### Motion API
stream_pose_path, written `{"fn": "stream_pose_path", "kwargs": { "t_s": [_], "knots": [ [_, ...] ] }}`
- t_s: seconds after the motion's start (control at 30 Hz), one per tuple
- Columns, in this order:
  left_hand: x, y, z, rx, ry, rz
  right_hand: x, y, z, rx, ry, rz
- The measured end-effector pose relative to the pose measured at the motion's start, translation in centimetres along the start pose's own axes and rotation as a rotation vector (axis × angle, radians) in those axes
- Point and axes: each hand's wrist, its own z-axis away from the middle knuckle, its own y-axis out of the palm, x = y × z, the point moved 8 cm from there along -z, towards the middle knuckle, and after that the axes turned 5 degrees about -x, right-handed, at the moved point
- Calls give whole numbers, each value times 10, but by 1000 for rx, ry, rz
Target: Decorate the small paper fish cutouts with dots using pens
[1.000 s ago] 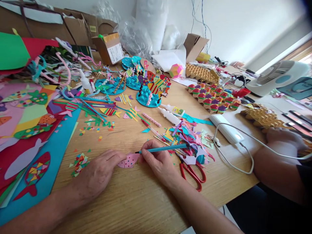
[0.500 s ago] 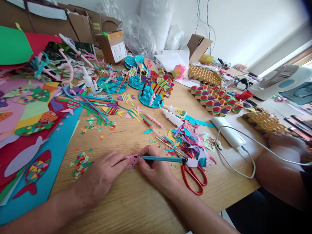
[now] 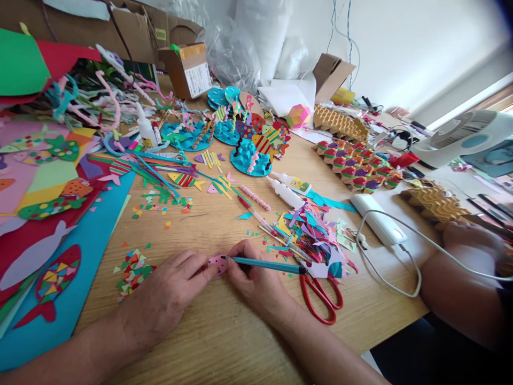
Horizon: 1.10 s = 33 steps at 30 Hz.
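Note:
A small pink paper fish with dark dots (image 3: 217,263) lies on the wooden table, partly covered by fingers. My left hand (image 3: 166,286) grips its left side with the fingertips. In my right hand (image 3: 256,283) is a blue-green felt-tip pen (image 3: 270,264), held almost level, its dark tip at the fish's right part. Red-handled scissors (image 3: 320,299) rest just right of the pen's back end, their blades hidden under paper scraps (image 3: 315,230). Left of my left hand is a small heap of coloured paper bits (image 3: 134,272).
Two white glue bottles (image 3: 286,193) lie beyond the scraps. A white power bank (image 3: 377,219) with a looped cable sits to the right, near another person's arm (image 3: 460,283). Blue egg-carton crafts (image 3: 250,160) stand farther back. Coloured sheets with paper fish (image 3: 58,272) cover the left side.
The view has shifted slightly, so the surroundings sit a little differently in frame. Both hands keep their places on the fish and pen; the pen's back end tilts slightly lower.

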Motion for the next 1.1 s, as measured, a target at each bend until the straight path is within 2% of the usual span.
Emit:
{"fn": "stream_pose_path", "kwargs": {
  "t_s": [0.43, 1.1],
  "knots": [
    [-5, 0, -3, 11, 33, -73, 0, 1, 0, 5, -5, 35],
    [2, 11, 5, 47, -30, -49, 0, 3, 0, 15, -11, 44]
  ]
}}
